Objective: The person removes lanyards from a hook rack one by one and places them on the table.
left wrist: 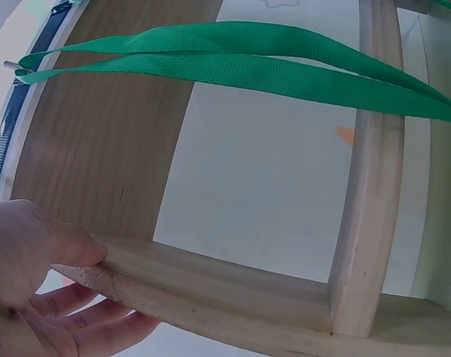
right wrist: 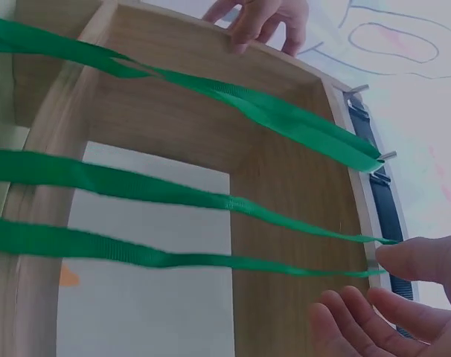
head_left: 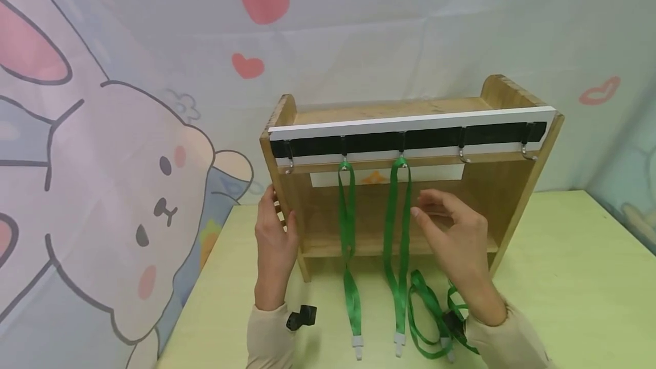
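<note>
A wooden shelf (head_left: pixel 517 209) stands on the table, with a row of metal hooks (head_left: pixel 463 155) along its front top strip. My left hand (head_left: pixel 274 232) holds its left side panel (left wrist: pixel 210 320), thumb on the near face and fingers round the outside. Two green lanyards hang by their loops from hooks: one lanyard (head_left: pixel 347 215) nearer the left hand, the other lanyard (head_left: pixel 389 226) by my right hand. The right hand (head_left: pixel 456 232) is in front of the shelf just right of that second lanyard, fingers relaxed and bent, holding nothing. White clips hang at both lanyards' lower ends.
More green lanyards (head_left: pixel 427 300) lie looped on the pale yellow table (head_left: pixel 579 278) below the right hand, partly hidden by the right forearm. Hooks at the far left and at the right carry nothing. A printed cloth (head_left: pixel 389 44) hangs behind the shelf.
</note>
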The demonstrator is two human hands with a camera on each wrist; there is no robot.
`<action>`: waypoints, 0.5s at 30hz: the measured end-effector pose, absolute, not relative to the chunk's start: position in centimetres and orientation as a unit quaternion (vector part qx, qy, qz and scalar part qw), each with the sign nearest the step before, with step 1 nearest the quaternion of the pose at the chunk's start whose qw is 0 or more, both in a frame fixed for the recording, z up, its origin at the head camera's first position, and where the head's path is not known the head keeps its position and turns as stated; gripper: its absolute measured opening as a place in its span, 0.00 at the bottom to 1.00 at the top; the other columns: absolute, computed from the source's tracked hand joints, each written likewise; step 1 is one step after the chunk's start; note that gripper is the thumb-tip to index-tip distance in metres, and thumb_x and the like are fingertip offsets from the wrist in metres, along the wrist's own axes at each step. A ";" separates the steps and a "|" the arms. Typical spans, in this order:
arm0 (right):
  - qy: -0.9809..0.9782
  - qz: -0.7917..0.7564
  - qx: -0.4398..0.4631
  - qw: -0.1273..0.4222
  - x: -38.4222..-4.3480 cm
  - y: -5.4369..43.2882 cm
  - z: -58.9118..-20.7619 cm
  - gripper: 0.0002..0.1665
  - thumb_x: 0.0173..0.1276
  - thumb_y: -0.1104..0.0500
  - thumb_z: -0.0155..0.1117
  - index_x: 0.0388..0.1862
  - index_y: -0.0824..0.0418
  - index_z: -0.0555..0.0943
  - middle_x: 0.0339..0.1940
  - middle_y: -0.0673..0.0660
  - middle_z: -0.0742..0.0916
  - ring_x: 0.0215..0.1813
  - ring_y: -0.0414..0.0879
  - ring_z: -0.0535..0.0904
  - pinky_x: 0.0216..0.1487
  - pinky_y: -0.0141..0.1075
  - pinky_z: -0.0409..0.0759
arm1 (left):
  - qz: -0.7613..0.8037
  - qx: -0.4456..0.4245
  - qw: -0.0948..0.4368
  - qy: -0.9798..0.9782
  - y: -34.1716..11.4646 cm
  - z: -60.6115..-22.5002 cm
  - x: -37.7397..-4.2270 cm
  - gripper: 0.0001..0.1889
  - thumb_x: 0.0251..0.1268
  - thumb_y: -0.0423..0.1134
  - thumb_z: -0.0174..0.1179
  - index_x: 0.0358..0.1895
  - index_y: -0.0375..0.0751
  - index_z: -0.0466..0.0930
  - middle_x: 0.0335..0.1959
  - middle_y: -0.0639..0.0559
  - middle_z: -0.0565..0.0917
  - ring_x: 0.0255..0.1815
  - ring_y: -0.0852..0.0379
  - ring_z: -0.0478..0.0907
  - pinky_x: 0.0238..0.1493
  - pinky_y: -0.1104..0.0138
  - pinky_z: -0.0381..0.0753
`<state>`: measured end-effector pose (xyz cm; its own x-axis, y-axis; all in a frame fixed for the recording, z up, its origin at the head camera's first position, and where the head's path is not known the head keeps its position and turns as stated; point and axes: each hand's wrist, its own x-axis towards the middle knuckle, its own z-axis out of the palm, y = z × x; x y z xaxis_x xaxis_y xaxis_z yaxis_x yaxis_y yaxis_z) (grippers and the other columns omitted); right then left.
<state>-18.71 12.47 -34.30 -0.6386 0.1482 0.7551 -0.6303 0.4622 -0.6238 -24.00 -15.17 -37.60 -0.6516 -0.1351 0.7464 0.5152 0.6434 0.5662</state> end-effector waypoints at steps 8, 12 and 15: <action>-0.737 0.529 0.142 0.395 -19.2 11.0 -34.4 0.13 0.62 0.75 0.71 0.46 0.72 0.85 0.38 0.62 0.89 0.39 0.33 0.83 0.40 0.20 0.81 | -0.405 -0.108 0.393 -0.819 -14.9 -37.4 -23.8 0.30 0.65 0.19 0.60 0.69 0.26 0.62 0.57 0.29 0.75 0.49 0.34 0.81 0.38 0.48 0.88; -0.735 0.534 0.141 0.393 -19.7 10.3 -34.4 0.12 0.61 0.75 0.71 0.45 0.72 0.85 0.37 0.62 0.89 0.38 0.36 0.83 0.39 0.21 0.81 | -0.403 -0.105 0.394 -0.819 -15.0 -37.4 -23.8 0.30 0.65 0.19 0.60 0.69 0.26 0.62 0.57 0.30 0.75 0.49 0.35 0.80 0.38 0.48 0.88; -0.737 0.533 0.138 0.392 -20.0 9.9 -34.3 0.12 0.61 0.75 0.71 0.44 0.72 0.85 0.36 0.61 0.89 0.36 0.39 0.83 0.38 0.22 0.81 | -0.404 -0.105 0.395 -0.819 -14.9 -37.4 -23.8 0.30 0.65 0.19 0.60 0.69 0.26 0.63 0.57 0.30 0.76 0.49 0.35 0.80 0.38 0.49 0.88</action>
